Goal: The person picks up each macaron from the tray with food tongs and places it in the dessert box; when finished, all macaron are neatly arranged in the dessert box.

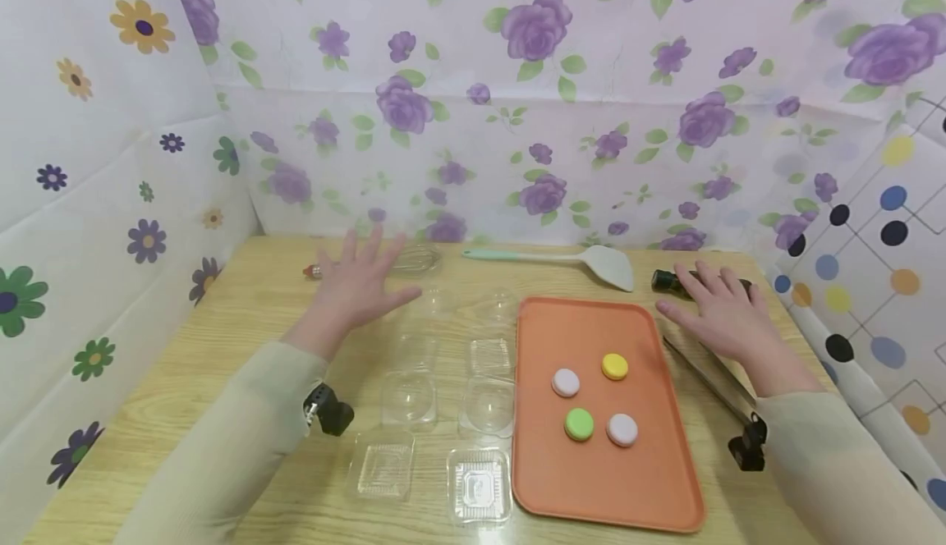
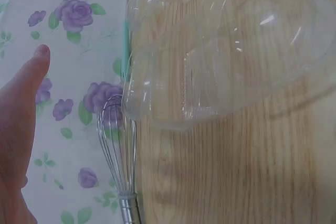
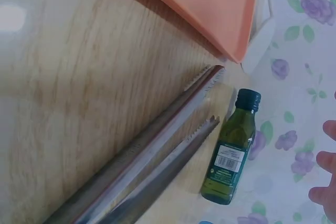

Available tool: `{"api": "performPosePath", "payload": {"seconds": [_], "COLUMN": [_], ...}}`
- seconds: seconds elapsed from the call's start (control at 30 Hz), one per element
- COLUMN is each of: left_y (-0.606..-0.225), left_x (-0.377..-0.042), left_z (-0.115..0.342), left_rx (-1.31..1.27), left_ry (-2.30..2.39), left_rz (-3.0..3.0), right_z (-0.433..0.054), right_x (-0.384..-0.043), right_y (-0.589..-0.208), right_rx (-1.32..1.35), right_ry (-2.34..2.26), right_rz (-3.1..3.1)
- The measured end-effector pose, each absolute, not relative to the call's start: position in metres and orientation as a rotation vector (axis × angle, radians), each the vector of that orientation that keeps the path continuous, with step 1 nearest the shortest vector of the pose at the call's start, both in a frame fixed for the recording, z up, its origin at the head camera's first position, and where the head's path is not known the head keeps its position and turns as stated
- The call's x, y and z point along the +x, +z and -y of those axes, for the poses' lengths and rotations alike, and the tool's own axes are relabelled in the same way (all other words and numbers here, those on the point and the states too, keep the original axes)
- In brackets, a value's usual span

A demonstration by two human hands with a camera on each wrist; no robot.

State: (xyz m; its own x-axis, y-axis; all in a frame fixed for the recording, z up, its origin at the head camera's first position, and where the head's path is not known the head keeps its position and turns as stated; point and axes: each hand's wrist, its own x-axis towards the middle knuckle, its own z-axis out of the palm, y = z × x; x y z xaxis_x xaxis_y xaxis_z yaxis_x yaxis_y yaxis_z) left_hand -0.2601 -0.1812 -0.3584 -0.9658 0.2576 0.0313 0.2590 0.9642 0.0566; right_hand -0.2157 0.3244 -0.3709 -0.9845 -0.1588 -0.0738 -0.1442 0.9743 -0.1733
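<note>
My left hand (image 1: 358, 284) is spread above the table with straight fingers, holding nothing; the whisk (image 1: 417, 260) lies just beyond it. In the left wrist view, the whisk's wires (image 2: 118, 145) lie beside clear plastic boxes (image 2: 205, 77). My right hand (image 1: 727, 315), also spread and holding nothing, hovers over the metal tongs (image 1: 705, 377) and partly hides a green glass bottle (image 1: 665, 281). Bottle (image 3: 229, 156) and tongs (image 3: 152, 140) show fully apart in the right wrist view. An orange tray (image 1: 606, 487) between the hands bears yellow (image 1: 614, 366), green (image 1: 579, 424) and pale pink macarons (image 1: 622, 430).
Several clear plastic boxes with lids (image 1: 479, 487) stand open in two columns left of the tray. A white spatula with a mint handle (image 1: 609, 267) lies along the back edge. Flowered cloth (image 1: 473, 159) hangs behind the wooden table (image 1: 185, 381), and dotted cloth (image 1: 887, 282) on the right.
</note>
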Motion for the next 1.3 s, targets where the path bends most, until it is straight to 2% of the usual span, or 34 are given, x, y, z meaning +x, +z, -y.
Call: {"api": "performPosePath", "payload": {"seconds": [0.87,1.3], "left_y": [-0.389,-0.397], "left_x": [-0.201,-0.161], "left_z": [0.135,0.121], "left_rx": [-0.824,-1.169], "left_ry": [-0.001,-0.11], "left_rz": [3.035,2.995], "right_z": [-0.366,-0.376], "right_x": [-0.189,-0.175], "right_y": [-0.424,-0.446], "right_rx": [-0.106,-0.04], "right_ry": [-0.362,-0.49], "right_rz": [-3.05,-3.003]}}
